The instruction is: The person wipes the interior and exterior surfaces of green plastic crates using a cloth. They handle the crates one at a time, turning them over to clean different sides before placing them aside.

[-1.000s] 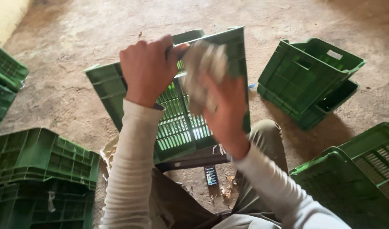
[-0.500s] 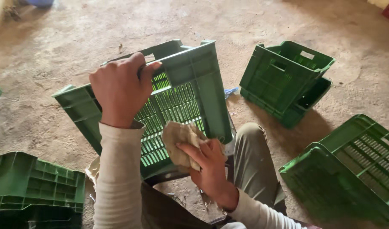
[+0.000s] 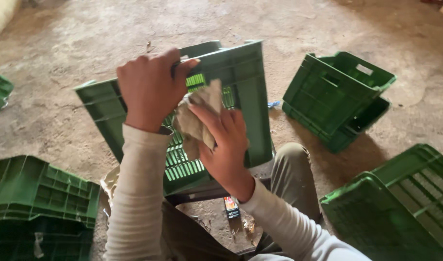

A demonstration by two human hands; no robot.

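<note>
The left hand is clenching its grip on the tilted green crate's rim; the right hand is gripping a rag, pressing it inside.

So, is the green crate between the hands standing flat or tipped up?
Tipped up. The green crate stands on edge, its slotted bottom facing the person; the left hand grips its rim, the right hand presses a cloth inside.

A green plastic crate is tipped up on its side, with its open top facing the person. Its bottom is full of thin slots, and light shines through them. It stands on the dirt floor, just in front of the person's knees. A crumpled grey-brown rag is pressed against the inside of the crate, near the top edge.
</note>
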